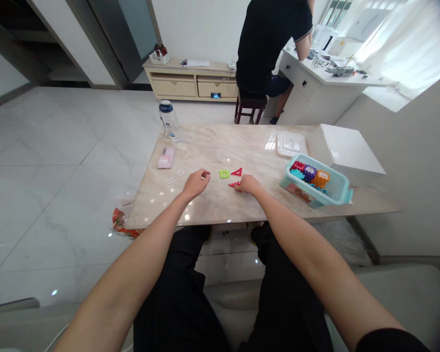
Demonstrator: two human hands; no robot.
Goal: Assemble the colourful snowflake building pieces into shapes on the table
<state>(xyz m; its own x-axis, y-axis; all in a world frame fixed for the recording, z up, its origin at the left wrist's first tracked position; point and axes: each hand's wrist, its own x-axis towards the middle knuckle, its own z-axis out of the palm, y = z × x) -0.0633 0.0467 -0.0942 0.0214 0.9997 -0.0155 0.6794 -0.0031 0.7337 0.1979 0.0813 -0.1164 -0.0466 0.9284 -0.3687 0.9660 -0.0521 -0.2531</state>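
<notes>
Head view: the step in hand appears to be positioning the lower red triangle (233, 184), at the right hand's (248, 184) fingertips on the glossy, veined table (205, 146); whether pinched, cannot tell. The left hand (197, 183), loosely curled, appears empty. Next move calls for fine fingertip control. The notched green square (224, 170), apparently plastic, lies near.

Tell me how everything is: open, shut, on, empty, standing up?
Tub: open, pieces inside.
Bottle: upright, capped.
Phone: screen lit.
White box: looks shut.
Desk drawers: shut.
Green square: lying flat.
Far red triangle: flat, untouched.
Near red triangle: touched by right hand.
Right hand: grip unclear.
Left hand: looks empty, loosely curled.
Other person: sitting.
</notes>
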